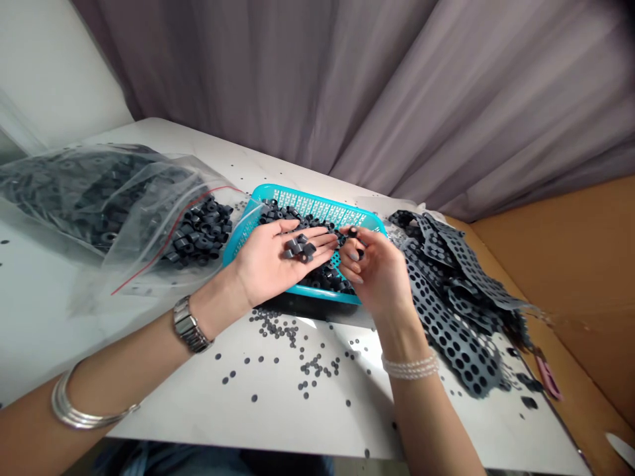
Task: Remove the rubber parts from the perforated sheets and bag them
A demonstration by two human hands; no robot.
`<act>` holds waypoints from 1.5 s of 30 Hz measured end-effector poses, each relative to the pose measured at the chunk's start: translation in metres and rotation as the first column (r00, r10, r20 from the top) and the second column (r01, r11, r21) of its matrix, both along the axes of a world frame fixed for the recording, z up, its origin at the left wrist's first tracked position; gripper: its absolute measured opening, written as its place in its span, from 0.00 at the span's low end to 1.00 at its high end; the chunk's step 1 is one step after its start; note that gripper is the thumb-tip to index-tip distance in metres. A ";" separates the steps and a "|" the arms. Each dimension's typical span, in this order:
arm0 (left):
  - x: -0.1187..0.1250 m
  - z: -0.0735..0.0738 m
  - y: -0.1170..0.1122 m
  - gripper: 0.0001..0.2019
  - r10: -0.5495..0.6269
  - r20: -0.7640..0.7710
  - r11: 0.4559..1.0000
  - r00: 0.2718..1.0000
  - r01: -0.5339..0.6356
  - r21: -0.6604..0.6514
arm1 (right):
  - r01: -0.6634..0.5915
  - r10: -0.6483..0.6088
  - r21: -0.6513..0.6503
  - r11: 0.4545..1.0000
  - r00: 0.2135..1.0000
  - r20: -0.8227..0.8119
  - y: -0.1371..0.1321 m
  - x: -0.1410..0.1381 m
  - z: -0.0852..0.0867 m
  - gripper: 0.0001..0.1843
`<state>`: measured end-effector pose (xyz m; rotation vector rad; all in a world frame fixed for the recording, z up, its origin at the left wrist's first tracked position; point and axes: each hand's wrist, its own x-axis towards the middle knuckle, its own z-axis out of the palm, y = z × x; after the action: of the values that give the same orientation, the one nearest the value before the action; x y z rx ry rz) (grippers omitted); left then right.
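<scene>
My left hand (265, 261) is palm up with its fingers stretched out, and a small heap of dark grey rubber rings (300, 248) rests on it. Close to its fingertips, my right hand (380, 264) has its fingers curled, with a black ring (352, 231) at the thumb and forefinger and another (360, 254) lower among the fingers. Both hands are above a turquoise plastic basket (327, 296) holding many loose rings (282, 211), partly hidden by the hands.
On the left, a clear zip bag (143, 225) full of the same rings has its mouth toward the basket. Perforated dark grey sheets (461, 330) are piled on the right, near pink-handled scissors (548, 377). Small black discs (272, 327) are scattered over the white table (198, 410).
</scene>
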<state>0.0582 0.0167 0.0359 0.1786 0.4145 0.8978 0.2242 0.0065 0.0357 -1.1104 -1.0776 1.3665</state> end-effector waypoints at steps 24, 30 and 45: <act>0.005 -0.004 0.000 0.28 0.136 -0.120 0.990 0.983 -0.130 0.052 | -0.074 0.078 -0.076 0.994 0.995 0.064 -0.003 -0.017 -0.007 0.12; 0.006 0.001 -0.001 0.29 0.138 -0.112 0.988 0.984 -0.129 0.082 | -0.064 0.069 -0.027 0.998 0.979 0.194 -0.005 -0.023 -0.006 0.11; 0.003 -0.002 -0.003 0.38 0.127 -0.097 0.986 0.987 -0.116 0.119 | -0.130 0.093 -0.139 0.982 0.965 -0.246 -0.001 -0.011 -0.002 0.14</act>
<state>0.0614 0.0142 0.0339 0.3078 0.4753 1.0362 0.2129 0.0059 0.0340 -0.9760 -0.8809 1.6511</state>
